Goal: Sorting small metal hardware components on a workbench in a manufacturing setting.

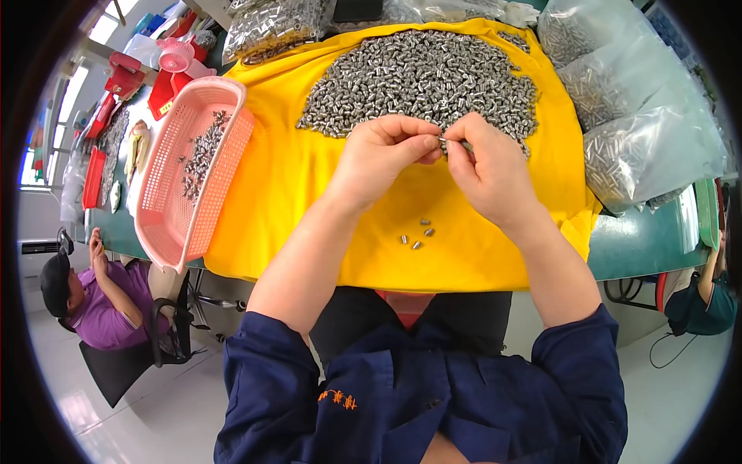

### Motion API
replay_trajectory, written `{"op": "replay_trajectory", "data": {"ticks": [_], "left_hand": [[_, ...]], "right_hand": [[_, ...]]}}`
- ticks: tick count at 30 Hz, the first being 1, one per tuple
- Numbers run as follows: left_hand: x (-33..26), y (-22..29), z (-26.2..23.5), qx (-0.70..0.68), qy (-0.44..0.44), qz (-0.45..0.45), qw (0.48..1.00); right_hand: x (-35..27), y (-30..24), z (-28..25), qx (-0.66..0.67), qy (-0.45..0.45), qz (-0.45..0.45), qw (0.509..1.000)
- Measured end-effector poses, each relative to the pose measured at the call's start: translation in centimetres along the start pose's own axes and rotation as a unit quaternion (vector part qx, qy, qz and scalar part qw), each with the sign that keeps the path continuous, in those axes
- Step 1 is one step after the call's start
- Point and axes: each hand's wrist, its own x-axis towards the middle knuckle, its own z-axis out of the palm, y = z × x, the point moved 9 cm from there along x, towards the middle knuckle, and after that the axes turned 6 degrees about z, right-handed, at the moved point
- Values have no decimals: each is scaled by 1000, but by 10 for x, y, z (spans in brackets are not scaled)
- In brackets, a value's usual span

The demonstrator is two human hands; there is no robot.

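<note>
My left hand (pixel 386 152) and my right hand (pixel 489 172) meet over the near edge of a heap of small metal cylinders (pixel 417 85). Both are closed in a fingertip pinch on one small metal cylinder (pixel 443 144), mostly covered by the fingers. The heap lies spread on a yellow cloth (pixel 286 185). Closer to me, below the hands, several loose metal cylinders (pixel 417 245) rest on the cloth. To the left stands a pink perforated basket (pixel 166 178) with a scattering of the same kind of small metal parts (pixel 204 157) inside.
Clear plastic bags of metal parts (pixel 618 155) line the right side, and another filled bag (pixel 274 31) lies at the back left. Red bins (pixel 166 93) stand beyond the basket. A seated person in purple (pixel 116 305) is at left; another person's dark sleeve (pixel 699 305) shows at right.
</note>
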Motion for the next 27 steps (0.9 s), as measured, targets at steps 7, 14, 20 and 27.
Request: {"op": "replay_trajectory", "data": {"ticks": [7,14,20,27], "left_hand": [[-2,7,-2,-25,23,31,999],[-37,32,-6,482,-25,65,874],[-79,21,31,530,-134,170,820],[-42,42,19,568,-48,201,797]], "right_hand": [[2,20,8,148,-16,93,984],[7,47,-1,239,-4,147,960],[7,31,-4,196,5,100,976],[7,30,-4,204,6,83,975]]}}
